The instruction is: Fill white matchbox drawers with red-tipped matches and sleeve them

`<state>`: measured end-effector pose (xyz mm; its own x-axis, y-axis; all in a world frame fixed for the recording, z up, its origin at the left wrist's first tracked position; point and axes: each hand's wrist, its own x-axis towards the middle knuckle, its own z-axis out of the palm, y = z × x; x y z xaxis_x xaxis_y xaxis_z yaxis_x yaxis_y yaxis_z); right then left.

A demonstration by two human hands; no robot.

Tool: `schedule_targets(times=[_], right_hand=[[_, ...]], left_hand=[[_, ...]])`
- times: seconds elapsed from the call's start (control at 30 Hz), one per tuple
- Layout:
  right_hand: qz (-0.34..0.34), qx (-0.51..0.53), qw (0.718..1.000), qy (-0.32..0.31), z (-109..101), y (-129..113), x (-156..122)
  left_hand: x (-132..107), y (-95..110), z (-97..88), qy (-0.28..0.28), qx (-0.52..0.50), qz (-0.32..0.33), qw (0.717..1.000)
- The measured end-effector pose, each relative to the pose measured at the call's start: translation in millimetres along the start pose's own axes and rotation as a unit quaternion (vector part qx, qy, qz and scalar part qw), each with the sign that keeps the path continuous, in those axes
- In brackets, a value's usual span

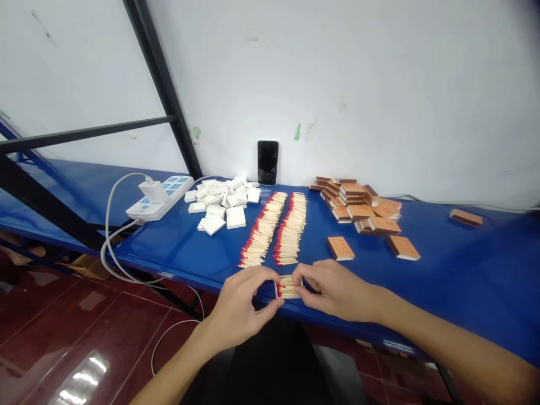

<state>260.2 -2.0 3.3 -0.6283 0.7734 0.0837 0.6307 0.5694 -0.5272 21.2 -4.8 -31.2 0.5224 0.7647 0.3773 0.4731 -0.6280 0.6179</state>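
At the front edge of the blue table lies a white matchbox tray filled with red-tipped matches. My left hand grips its left end between thumb and forefinger. Over the right end, my right hand is closed, its fingertips at the matches and the tray's edge; whether they pinch a match is hidden. Just beyond the tray, two long rows of loose matches, a left row and a right row, run away from me, red heads to the left.
White matchbox trays are heaped at back left, beside a power strip with cables. Orange matchboxes pile up at back right, with a few lying apart. A phone leans on the wall. A black metal frame rises at left.
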Motion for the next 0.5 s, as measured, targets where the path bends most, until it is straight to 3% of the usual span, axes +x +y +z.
schedule_targets(times=[0.5], right_hand=[[-0.037, 0.052, 0.997, 0.037, 7.4, -0.1, 2.5]], left_hand=[[1.8, 3.9, -2.2, -0.008, -0.017, 0.006, 1.000]])
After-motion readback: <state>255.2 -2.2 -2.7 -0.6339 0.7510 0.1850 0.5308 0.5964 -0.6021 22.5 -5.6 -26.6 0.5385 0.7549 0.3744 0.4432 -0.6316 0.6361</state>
